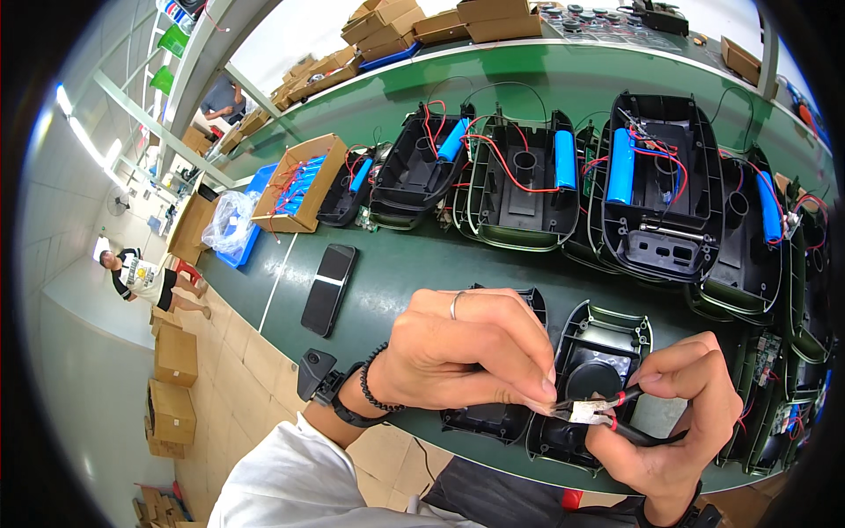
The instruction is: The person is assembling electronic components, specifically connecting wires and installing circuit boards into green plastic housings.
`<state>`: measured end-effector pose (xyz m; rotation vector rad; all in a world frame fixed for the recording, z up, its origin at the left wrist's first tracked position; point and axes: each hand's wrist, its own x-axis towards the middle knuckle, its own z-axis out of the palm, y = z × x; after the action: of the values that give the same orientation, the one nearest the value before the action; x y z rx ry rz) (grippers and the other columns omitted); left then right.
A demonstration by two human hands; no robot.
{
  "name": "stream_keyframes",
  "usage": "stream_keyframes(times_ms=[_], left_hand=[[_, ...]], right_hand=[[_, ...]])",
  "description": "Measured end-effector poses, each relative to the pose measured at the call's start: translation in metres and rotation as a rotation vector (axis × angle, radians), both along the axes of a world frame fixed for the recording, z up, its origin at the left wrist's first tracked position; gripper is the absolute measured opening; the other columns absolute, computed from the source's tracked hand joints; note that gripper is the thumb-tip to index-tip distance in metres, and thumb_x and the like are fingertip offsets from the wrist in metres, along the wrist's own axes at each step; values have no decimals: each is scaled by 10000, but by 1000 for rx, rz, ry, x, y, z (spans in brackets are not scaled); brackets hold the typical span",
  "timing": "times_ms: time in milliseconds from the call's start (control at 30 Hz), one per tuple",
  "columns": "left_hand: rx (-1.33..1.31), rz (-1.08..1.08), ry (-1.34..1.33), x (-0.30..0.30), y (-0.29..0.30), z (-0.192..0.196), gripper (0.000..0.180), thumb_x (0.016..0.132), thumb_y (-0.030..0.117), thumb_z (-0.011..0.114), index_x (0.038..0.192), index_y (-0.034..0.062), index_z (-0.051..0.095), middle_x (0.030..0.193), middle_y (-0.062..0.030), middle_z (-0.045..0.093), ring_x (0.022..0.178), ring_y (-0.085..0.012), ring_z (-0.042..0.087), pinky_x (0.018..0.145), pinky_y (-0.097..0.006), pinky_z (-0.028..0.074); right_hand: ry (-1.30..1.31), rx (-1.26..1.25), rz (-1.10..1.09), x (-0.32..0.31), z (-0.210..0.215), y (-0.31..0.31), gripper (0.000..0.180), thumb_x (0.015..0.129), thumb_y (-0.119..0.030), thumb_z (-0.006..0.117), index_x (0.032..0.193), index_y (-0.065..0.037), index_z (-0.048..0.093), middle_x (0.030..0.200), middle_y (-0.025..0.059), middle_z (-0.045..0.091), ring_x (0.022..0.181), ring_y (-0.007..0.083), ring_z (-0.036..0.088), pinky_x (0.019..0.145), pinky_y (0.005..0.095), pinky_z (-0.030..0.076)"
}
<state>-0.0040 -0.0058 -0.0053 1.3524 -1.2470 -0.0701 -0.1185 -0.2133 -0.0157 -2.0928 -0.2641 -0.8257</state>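
My left hand point(475, 348) is closed in a pinch at one end of a small white connector-like piece point(588, 411). My right hand point(691, 414) grips black cable leads point(647, 433) with red bands, which run to the white piece's other side. The two hands meet in the air above an open black plastic housing point(607, 321) with a round dark part point(594, 380) inside. Another black housing point(493, 425) lies partly hidden beneath my left hand. What the left fingertips pinch is too small to make out fully.
Several open black housings point(519, 207) with blue cylindrical batteries point(620, 167) and red wires line the green table point(396, 264). A phone point(329, 290) lies left of my hands. Beyond it stand a carton point(304, 216) of batteries and a blue tray point(233, 255). A person point(145, 277) walks at left.
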Motion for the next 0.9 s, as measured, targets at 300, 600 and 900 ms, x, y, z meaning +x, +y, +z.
stream_keyframes(times_ms=[300, 600, 900], left_hand=[[13, -9, -18, 2, 1, 0, 151, 733, 37, 833, 842, 23, 729, 868, -87, 714, 769, -211, 683, 663, -309, 521], [20, 1, -1, 2, 0, 0, 148, 737, 35, 835, 840, 21, 729, 855, -90, 712, 764, -203, 679, 654, -299, 517], [-3, -25, 39, 1, 0, 1, 151, 735, 28, 841, 842, 18, 736, 872, -95, 714, 768, -207, 677, 660, -303, 514]], right_hand=[[-23, -36, -5, -1, 1, -2, 463, 466, -75, 784, 819, -64, 485, 745, 66, 590, 657, 163, 500, 627, 298, 394], [-105, -114, -68, -1, 1, 4, 459, 466, -77, 813, 776, -63, 474, 718, 67, 578, 605, 175, 510, 533, 283, 393], [-71, -71, -19, -2, -1, 1, 456, 484, -54, 806, 772, -60, 452, 691, 54, 559, 573, 167, 483, 517, 278, 372]])
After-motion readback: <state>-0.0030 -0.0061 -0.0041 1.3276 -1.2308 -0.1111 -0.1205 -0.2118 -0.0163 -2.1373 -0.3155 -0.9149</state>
